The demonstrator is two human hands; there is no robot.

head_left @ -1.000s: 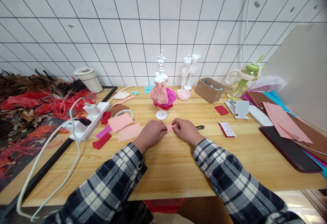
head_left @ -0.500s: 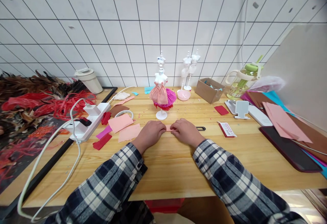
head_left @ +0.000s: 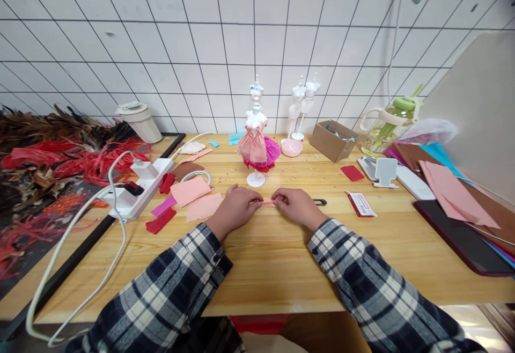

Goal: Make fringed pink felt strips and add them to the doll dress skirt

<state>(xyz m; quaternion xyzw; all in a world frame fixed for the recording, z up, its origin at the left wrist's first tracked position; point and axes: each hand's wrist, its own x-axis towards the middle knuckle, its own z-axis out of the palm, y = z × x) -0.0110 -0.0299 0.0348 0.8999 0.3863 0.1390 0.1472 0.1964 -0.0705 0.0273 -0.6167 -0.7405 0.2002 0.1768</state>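
Between my two hands stretches a narrow strip of pink crepe paper (head_left: 268, 203), pinched at either end just above the table. My left hand (head_left: 240, 205) grips its left end with thumb and fingers. The right end is pinched by my right hand (head_left: 296, 205). Directly behind stands a small white dress form (head_left: 256, 119) on a round base, wearing a pink skirt (head_left: 257, 151) over magenta and red ruffles. A black looped handle (head_left: 321, 201) pokes out beyond my right hand, the remainder hidden. Pink paper sheets (head_left: 190, 191) lie left of my left hand.
A white power strip (head_left: 151, 186) with cables lies left, beside red strands and feathers. A tape roll (head_left: 196, 176), pink bowl (head_left: 292, 148), cardboard box (head_left: 333, 141) and other forms are behind. Right are a red packet (head_left: 361, 204), phone stand (head_left: 385, 172), bottle (head_left: 384, 127) and dark tablet (head_left: 454, 240).
The pink strip looks narrower now, and my right fingers have shifted slightly on it. My left hand stays about in place. The camera view has tilted a little.
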